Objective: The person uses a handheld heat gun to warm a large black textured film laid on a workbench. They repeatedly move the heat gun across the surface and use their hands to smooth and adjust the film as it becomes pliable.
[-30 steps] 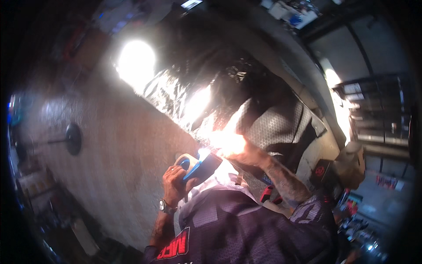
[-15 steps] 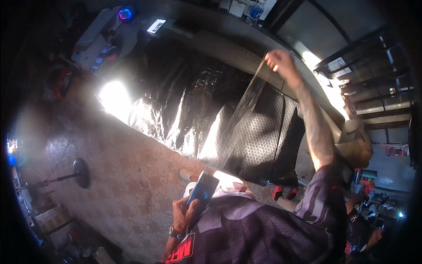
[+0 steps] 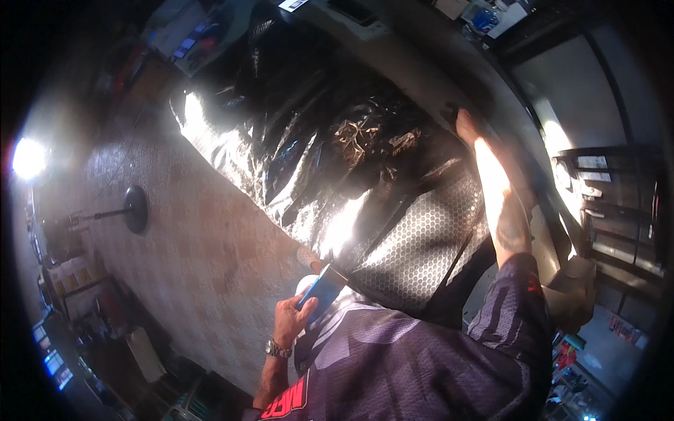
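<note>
My left hand (image 3: 288, 316) is closed around a wide roll of tape (image 3: 317, 288) with blue on it, low in front of me. My right arm reaches across a crumpled, glossy black plastic sheet (image 3: 281, 119); my right hand (image 3: 463, 123) is at the sheet's far right edge, its fingertips in shadow, so what they grip cannot be made out. Under the nearer right part of the sheet, or beside it, shows a silvery honeycomb-patterned surface (image 3: 414, 238), partly in glare.
A black stand (image 3: 133, 209) with a round plate lies left on the tiled floor (image 3: 182, 245). A shelf (image 3: 77, 281) stands at left. Blue-labelled bottle and boxes (image 3: 484, 19) sit at top right, beside framed panels (image 3: 569, 84). Brown bulky material (image 3: 569, 288) lies at right.
My right hand went from beside the roll up and out to the far edge, drawing a clear strip half a second ago. Since then it has come slightly down; my left hand still holds the roll.
</note>
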Demonstrator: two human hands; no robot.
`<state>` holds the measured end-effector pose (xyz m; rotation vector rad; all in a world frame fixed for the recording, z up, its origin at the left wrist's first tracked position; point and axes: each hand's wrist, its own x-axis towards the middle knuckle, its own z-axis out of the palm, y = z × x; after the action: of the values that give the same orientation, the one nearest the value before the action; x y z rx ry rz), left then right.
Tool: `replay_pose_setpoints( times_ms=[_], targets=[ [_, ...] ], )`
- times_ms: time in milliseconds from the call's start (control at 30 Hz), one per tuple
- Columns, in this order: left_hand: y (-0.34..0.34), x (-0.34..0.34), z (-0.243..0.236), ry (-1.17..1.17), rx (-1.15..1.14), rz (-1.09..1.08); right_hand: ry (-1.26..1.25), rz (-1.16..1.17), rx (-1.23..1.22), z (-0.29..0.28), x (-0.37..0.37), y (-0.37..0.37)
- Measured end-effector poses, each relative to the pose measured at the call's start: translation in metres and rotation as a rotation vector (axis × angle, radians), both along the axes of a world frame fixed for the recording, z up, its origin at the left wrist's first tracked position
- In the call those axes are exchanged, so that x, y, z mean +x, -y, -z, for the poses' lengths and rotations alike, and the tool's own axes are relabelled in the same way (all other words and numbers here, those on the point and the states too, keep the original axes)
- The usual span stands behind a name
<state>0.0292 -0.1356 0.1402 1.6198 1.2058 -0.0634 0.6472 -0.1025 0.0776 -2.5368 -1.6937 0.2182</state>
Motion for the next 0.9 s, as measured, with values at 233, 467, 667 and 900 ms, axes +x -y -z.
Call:
replay_pose_setpoints(
  times_ms=[233,467,667,900],
  targets=[
    [-0.001,-0.020,0.038,0.012,0.035,0.129,-0.287,0.085,-0.054,-0.006,-0.057,0.004],
    [0.019,-0.091,0.058,-0.144,-0.192,0.029,-0.388,0.023,-0.060,0.002,-0.043,-0.002],
    [0.008,-0.014,0.127,-0.176,0.014,0.146,-0.311,0.082,-0.015,-0.003,-0.047,0.002],
    [-0.004,0.039,0.144,-0.048,-0.190,-0.093,-0.100,0.095,-0.052,0.005,-0.030,0.010]
  ],
)
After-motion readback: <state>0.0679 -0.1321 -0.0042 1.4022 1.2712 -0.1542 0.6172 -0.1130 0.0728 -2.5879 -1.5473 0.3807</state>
